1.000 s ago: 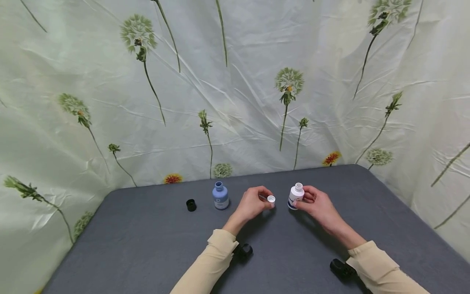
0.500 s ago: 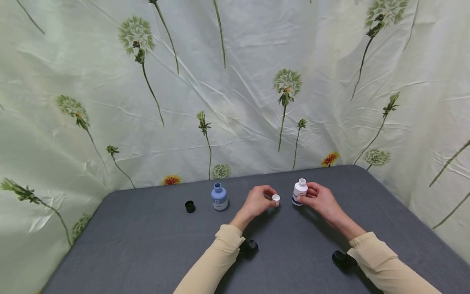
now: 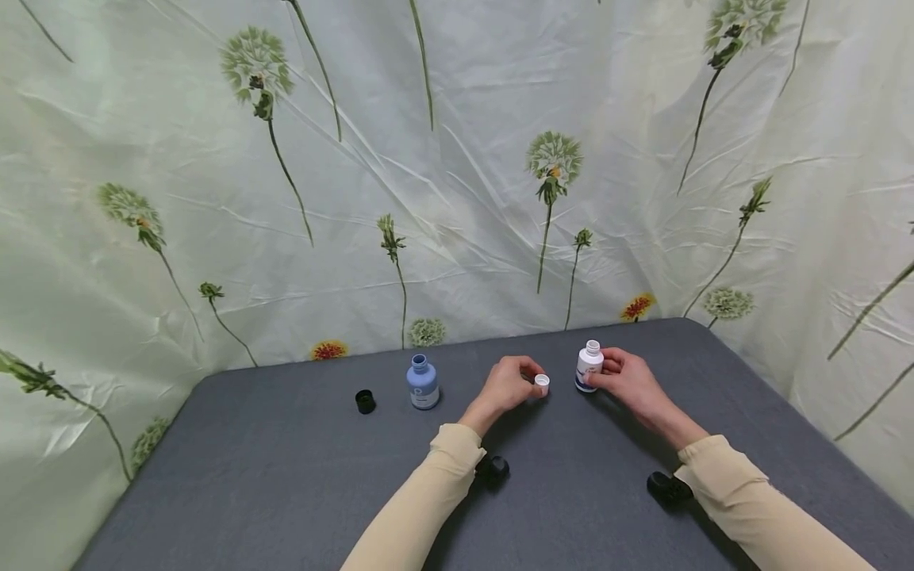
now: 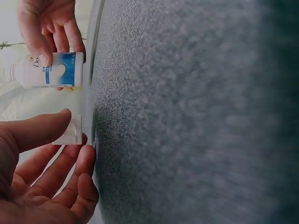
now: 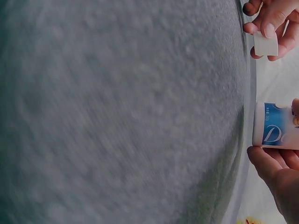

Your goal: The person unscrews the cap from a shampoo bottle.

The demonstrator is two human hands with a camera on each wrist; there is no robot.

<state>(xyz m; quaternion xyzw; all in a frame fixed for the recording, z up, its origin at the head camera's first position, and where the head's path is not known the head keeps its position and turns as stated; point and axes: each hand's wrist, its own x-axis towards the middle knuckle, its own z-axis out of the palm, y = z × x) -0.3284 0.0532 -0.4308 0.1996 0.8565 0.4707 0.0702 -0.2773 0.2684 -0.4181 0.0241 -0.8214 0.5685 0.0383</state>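
My left hand (image 3: 508,386) pinches a small white screw cap (image 3: 542,381) between thumb and fingers, its hollow side facing up in the head view. To its right, my right hand (image 3: 632,387) grips an uncapped white bottle (image 3: 589,367) by the side, neck up. A blue and white label (image 4: 60,70) shows on that bottle in the left wrist view. Cap and bottle are apart, with a small gap between them. Whether the bottle's base touches the table I cannot tell. In the right wrist view the bottle's neck is out of frame.
An uncapped blue bottle (image 3: 423,384) stands on the grey table (image 3: 286,476) left of my left hand. Beside it lies a black cap (image 3: 365,401). Behind the table's far edge hangs a flower-printed curtain (image 3: 471,198).
Both hands have shifted slightly right and away from me, carrying the cap and the white bottle. The blue bottle and black cap stay put while the head view pans a little.
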